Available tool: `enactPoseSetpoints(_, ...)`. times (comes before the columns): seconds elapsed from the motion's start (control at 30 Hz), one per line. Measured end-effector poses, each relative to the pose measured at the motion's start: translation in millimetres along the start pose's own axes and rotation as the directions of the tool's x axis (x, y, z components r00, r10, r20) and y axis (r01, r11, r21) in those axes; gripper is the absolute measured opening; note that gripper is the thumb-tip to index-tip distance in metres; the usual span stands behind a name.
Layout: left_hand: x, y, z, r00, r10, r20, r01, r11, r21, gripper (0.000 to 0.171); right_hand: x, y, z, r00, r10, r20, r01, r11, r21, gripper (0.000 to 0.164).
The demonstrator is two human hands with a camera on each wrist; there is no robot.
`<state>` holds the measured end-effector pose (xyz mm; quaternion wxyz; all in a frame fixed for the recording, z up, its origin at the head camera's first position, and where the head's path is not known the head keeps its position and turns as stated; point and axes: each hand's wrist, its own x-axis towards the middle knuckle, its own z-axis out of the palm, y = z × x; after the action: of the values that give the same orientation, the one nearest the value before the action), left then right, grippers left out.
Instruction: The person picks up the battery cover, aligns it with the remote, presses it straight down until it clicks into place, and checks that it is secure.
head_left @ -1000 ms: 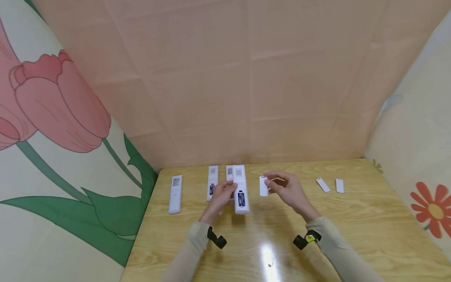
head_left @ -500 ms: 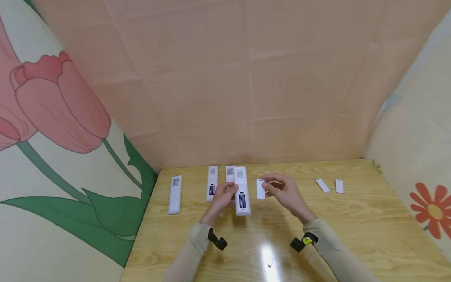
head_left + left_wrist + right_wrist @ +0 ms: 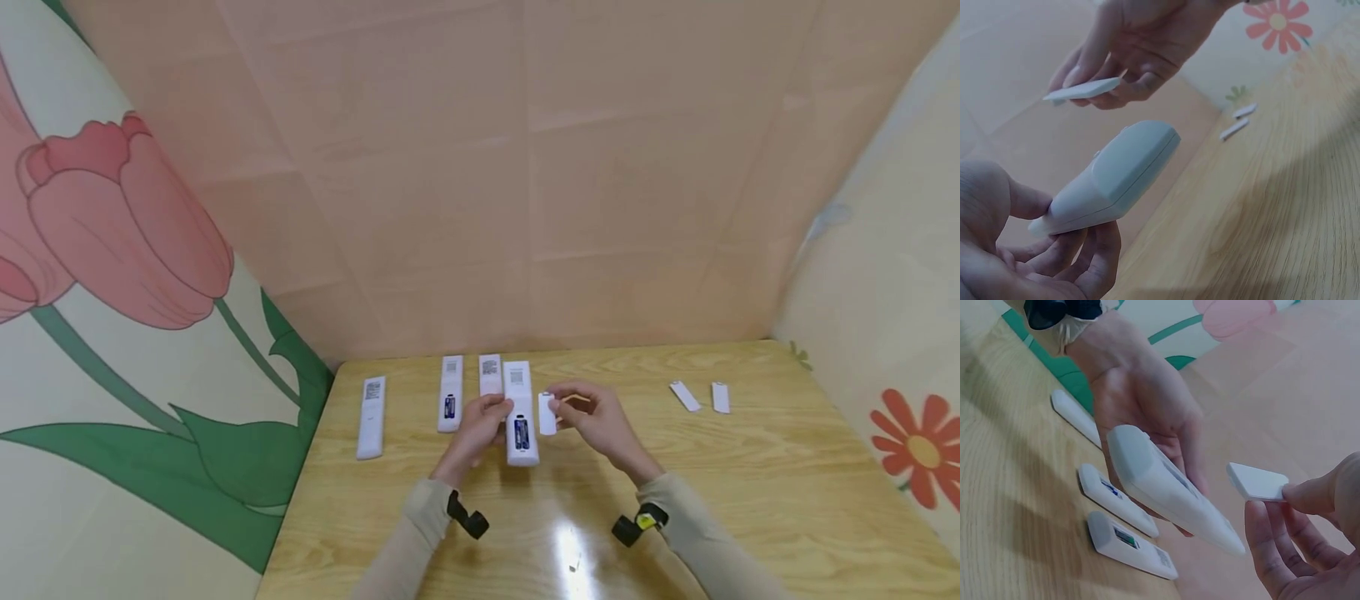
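Note:
In the head view my left hand holds a white remote control above the table, its back facing up. Two dark blue batteries show in its uncovered compartment. My right hand pinches a white battery cover between thumb and fingers, just right of the remote and apart from it. In the left wrist view the cover hovers over the remote, with the left thumb on one side and fingers beneath. The right wrist view shows the same gap between cover and remote.
Behind the left hand lie two remotes, one with batteries showing and one partly hidden. Another remote with its back covered lies at the left. Two loose covers, one slanted and one straighter, rest on the right of the wooden table.
My right hand has moved left and slightly down, bringing the cover closer to the remote. The left hand has shifted a little right and down with the remote.

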<state>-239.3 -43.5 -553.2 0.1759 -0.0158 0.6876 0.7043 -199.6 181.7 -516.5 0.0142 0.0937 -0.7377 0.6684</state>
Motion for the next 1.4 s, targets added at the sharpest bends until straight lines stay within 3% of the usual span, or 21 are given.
enactPoseSetpoints(0.33, 0.2, -3.1, 5.9, 1.0, -0.015, 0.024, 0.016, 0.999, -0.041, 0.051, -2.3, 8.2, 8.1, 1.0, -0.006, 0.017, 0.006, 1.0, -0.003, 0.023)
enactPoseSetpoints(0.83, -1.9, -7.3, 16.3, 0.998, -0.053, 0.035, 0.053, 0.999, -0.001, 0.048, -6.0, 11.1, 16.9, 1.0, 0.014, 0.019, -0.014, 1.0, -0.018, 0.023)
enactPoseSetpoints(1.4, -1.4, -16.5, 26.4, 0.999, -0.04, 0.036, 0.04, 0.999, 0.002, 0.037, -13.4, 20.3, 16.7, 0.996, 0.078, 0.045, -0.077, 0.997, -0.032, 0.021)
